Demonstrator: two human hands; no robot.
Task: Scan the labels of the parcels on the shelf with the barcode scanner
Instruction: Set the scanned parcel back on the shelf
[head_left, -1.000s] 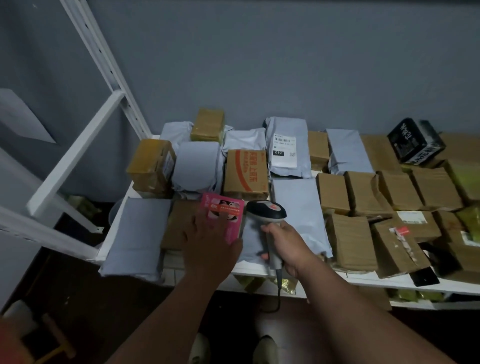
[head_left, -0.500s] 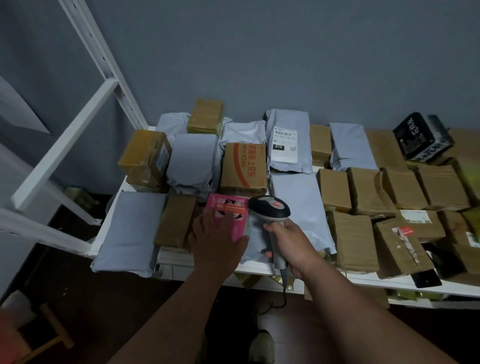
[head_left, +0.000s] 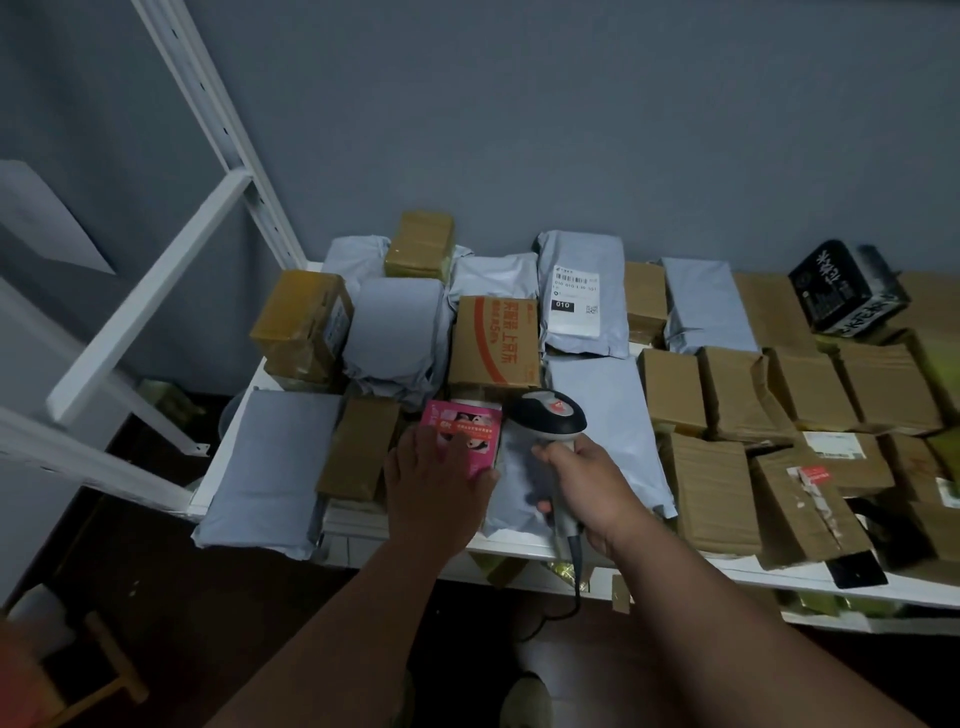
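Shelf (head_left: 519, 553) white, front rail nearest the person, loaded with parcels in rough rows back to the grey wall. Noted left to right.

Far left: flat grey mailer (head_left: 270, 462) at the front corner, overhanging the rail; tape-wrapped brown box (head_left: 301, 327) behind it. No label visible on the top face of either.

Left hand (head_left: 436, 483): lies on the pink box (head_left: 462, 441), fingers spread over its near half, thumb at its right edge. Whether it grips or merely presses: cannot tell for certain; it reads as holding the box down. Pink box sits at the front row, long axis running away from the person, printed face up. Printed brown box (head_left: 493, 343) stands directly behind it.

Barcode scanner (head_left: 548, 415): just right of the pink box, head level with the box's far end, apparently nose toward the wall. Right hand (head_left: 582, 478) wraps the handle firmly; cable drops below the rail. Scanner hovers over a grey mailer (head_left: 608, 431).

Judgement: window does not face the pink box; the box lies to the scanner's left, close beside it. Next move likely needs the right wrist turned leftward, or the left hand tilting the box toward it. No barcode seen on pink face.

Further right: labelled grey mailer (head_left: 579, 296) in the back row, barcode facing up, well within right-hand reach. Brown boxes beyond, black box (head_left: 847, 291) far right.
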